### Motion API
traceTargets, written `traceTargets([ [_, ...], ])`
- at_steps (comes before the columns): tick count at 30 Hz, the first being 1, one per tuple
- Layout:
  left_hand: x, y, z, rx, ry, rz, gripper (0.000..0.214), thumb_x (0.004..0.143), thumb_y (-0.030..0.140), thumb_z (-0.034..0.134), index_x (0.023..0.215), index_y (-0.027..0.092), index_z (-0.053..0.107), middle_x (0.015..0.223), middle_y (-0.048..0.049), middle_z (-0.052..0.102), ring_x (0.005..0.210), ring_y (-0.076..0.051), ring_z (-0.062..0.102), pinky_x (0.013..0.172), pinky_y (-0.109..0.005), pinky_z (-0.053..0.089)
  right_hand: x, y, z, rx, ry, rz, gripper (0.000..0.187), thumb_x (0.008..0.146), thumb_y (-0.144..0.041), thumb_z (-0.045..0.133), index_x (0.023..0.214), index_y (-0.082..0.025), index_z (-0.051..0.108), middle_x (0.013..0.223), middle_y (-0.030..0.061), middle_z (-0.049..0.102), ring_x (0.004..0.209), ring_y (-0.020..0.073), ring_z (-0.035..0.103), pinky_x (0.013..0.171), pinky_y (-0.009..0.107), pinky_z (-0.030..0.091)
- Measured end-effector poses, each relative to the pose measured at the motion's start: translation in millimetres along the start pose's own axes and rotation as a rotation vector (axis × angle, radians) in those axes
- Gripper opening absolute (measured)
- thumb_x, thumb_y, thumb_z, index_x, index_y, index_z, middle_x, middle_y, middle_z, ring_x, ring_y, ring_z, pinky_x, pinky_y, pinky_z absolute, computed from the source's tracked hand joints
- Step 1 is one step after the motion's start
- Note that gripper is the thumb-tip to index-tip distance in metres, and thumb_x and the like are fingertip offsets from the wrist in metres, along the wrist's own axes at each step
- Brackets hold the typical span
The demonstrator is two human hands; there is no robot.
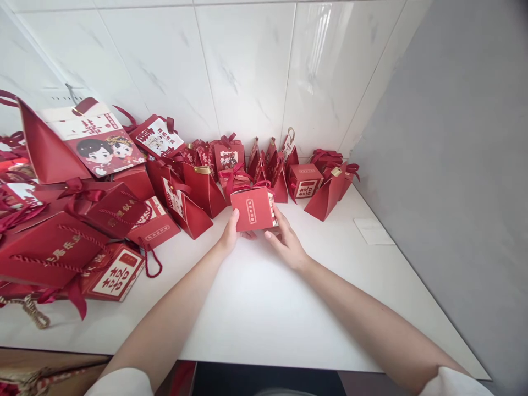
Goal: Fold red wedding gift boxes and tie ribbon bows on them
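A small red gift box (253,208) with a gold label and a red ribbon on top is held just above the white tabletop (256,308). My left hand (230,234) grips its left side, thumb on the front face. My right hand (285,241) holds its right side and bottom, fingers curled under it. Both forearms reach in from the near edge.
Many red gift boxes and pouches crowd the left and back of the table, among them a large bag with a cartoon couple (88,144), a cube box (306,181) and a wedge-shaped pouch (328,196). A white paper slip (373,231) lies at right by the grey wall.
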State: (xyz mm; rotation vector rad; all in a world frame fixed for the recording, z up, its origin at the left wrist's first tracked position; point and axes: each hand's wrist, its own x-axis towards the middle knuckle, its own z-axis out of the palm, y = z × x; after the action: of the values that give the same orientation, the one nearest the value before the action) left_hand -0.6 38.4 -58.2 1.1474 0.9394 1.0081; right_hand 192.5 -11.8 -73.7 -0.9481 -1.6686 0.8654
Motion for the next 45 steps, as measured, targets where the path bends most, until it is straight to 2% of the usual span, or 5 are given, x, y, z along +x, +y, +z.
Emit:
traceTargets([
  [10,-11,15,12.2,-0.357,-0.364,-0.255,0.095,0.083,0.080,0.013,0.130,0.010,0.057,0.084,-0.0168,0.075,0.041,-0.021,0.059,0.029,-0.027,0.036,-4,-8,0,-0.013,0.100,-0.118,0.080,0.095,-0.044,0.059,0.156,-0.037,0.009,0.160,0.0096,0.024,0.112,0.0260,0.062,0.086,0.044,0.060],
  [16,-6,1,-0.1,-0.407,-0.404,-0.411,0.095,0.081,0.083,0.015,0.124,0.012,0.062,0.084,-0.0165,0.075,0.055,-0.024,0.068,0.036,-0.025,0.043,-4,-8,0,-0.079,0.160,-0.091,0.083,0.090,-0.053,0.064,0.155,-0.038,0.015,0.162,0.0094,0.014,0.101,0.0253,0.064,0.081,0.044,0.060],
  [21,-4,5,-0.4,-0.384,-0.604,-0.547,0.099,0.078,0.083,0.014,0.131,0.010,0.056,0.101,-0.0210,0.074,0.067,-0.028,0.073,0.049,-0.029,0.051,-3,-2,-4,-0.012,0.154,0.007,0.076,0.096,-0.060,0.047,0.156,-0.030,0.011,0.145,0.0110,0.046,0.092,0.0237,0.064,0.079,0.041,0.057],
  [25,-5,10,2.6,-0.344,-0.688,-0.600,0.100,0.078,0.083,0.017,0.133,0.008,0.053,0.112,-0.0241,0.070,0.083,-0.032,0.074,0.064,-0.034,0.056,-2,3,-6,0.004,0.189,0.039,0.068,0.098,-0.064,0.036,0.151,-0.025,0.022,0.145,0.0113,0.046,0.107,0.0278,0.062,0.088,0.042,0.054],
  [45,-9,6,9.2,-0.398,-0.667,-0.531,0.091,0.082,0.075,0.024,0.133,0.006,0.054,0.118,-0.0239,0.068,0.116,-0.037,0.062,0.088,-0.044,0.050,-3,-2,-5,-0.015,0.264,0.051,0.070,0.096,-0.063,0.043,0.152,-0.023,0.024,0.144,0.0112,0.049,0.118,0.0305,0.058,0.100,0.044,0.050],
])
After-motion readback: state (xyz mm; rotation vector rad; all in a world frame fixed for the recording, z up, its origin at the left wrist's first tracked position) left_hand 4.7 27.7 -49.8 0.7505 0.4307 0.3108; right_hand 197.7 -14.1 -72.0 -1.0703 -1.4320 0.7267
